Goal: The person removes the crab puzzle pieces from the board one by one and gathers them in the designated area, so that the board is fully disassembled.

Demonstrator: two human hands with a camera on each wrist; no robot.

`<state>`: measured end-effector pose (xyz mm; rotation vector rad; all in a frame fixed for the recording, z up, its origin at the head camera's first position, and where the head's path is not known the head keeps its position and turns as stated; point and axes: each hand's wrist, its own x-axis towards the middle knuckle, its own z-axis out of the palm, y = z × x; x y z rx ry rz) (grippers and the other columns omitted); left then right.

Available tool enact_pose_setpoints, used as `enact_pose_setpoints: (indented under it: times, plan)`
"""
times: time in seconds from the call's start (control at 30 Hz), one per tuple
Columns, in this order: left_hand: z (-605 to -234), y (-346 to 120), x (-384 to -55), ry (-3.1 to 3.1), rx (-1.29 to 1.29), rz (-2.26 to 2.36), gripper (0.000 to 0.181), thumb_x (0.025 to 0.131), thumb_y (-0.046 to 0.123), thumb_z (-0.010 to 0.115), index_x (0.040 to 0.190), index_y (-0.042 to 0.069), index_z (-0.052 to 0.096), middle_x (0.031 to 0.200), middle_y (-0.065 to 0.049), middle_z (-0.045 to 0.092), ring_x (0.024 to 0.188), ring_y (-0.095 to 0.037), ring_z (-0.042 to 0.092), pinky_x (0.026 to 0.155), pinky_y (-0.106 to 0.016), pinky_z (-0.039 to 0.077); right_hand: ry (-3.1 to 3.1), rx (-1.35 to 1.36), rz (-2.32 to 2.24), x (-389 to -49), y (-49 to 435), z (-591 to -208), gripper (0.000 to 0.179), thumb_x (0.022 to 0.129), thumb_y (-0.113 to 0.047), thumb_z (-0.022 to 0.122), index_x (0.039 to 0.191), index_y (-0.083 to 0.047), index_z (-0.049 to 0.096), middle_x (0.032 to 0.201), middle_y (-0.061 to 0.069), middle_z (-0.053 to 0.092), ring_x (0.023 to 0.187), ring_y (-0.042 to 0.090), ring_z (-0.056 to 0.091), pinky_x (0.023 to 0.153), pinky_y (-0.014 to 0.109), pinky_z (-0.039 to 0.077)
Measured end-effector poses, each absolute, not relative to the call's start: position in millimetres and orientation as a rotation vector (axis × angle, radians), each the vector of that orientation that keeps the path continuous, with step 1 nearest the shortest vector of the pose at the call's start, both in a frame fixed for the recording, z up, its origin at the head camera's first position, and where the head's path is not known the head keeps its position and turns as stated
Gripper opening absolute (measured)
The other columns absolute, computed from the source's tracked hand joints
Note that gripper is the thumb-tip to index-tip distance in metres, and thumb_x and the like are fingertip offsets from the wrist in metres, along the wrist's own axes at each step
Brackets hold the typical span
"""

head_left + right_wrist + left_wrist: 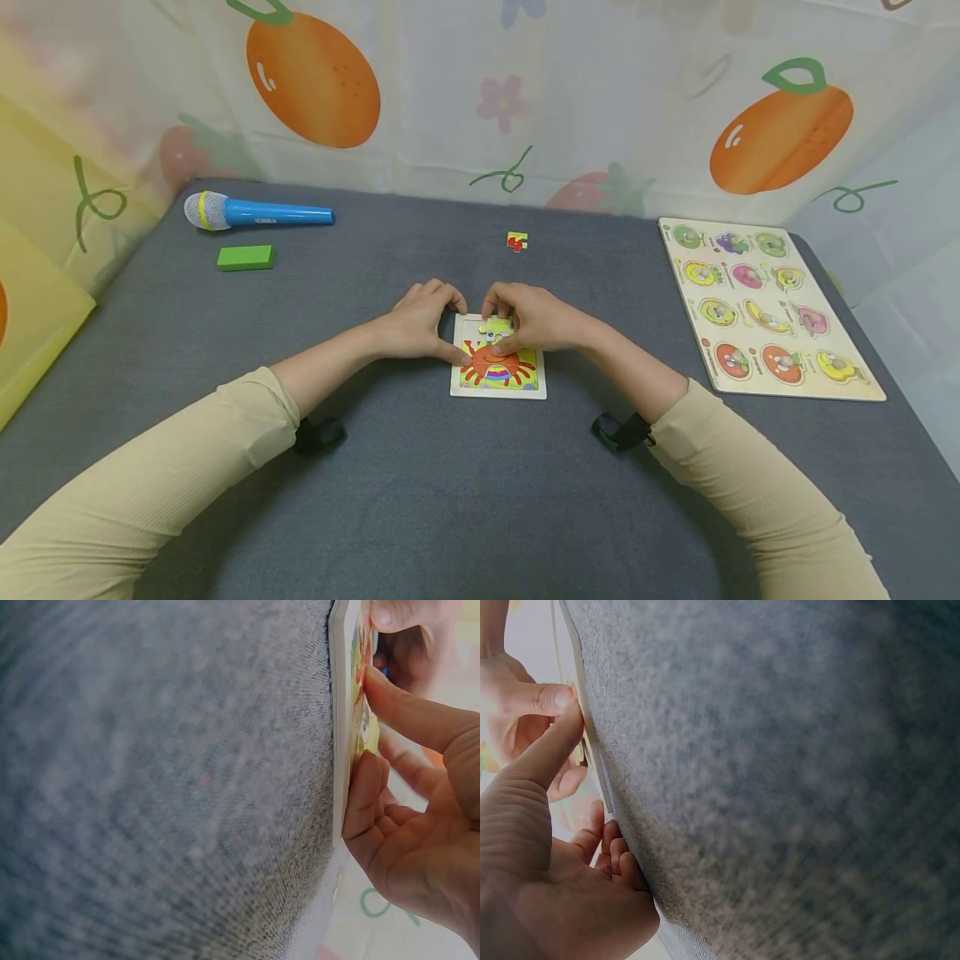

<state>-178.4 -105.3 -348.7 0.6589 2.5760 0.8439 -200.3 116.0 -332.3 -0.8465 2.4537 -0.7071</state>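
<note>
Under my fingers [364, 793], the crab puzzle's tray [498, 394] looks like smooth, pale wood. The table [480, 483] beneath them has a matt, coarse-woven cloth surface. Left of them, the toy microphone [273, 213] looks smooth plastic with a rough mesh head, the green block [246, 258] smooth and matt. Right of them, the fruit puzzle board [801, 391] looks wooden.

The right hand [538, 318] covers the upper right corner of the crab jigsaw puzzle [498, 372] and partly hides a yellow eyed piece [489, 330], whose seating cannot be told. The left hand [417, 325] masks some left rim. Labels on the wooden fruit board [813, 388] are too small to read. The head view crops the beige sleeves [172, 475]; wrist views blur the gray cloth [780, 780].
</note>
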Motion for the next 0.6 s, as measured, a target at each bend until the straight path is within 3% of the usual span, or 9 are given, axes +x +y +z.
enact_pose_setpoints:
  times: [0.6]
  plan:
    - [-348.6, -105.3, -178.3, 2.574, 0.644, 0.85, 0.062, 0.075, 0.036, 0.085, 0.119, 0.009, 0.052, 0.129, -0.013, 0.047, 0.121, -0.031, 0.039, 0.105, -0.049, 0.032, 2.472, -0.734, -0.757, -199.5, 118.1, -330.3, 0.032, 0.08, -0.021, 0.083, 0.101, -0.009, 0.062, 0.087, 0.004, 0.059, 0.077, 0.017, 0.051, 0.068, 0.026, 0.041]
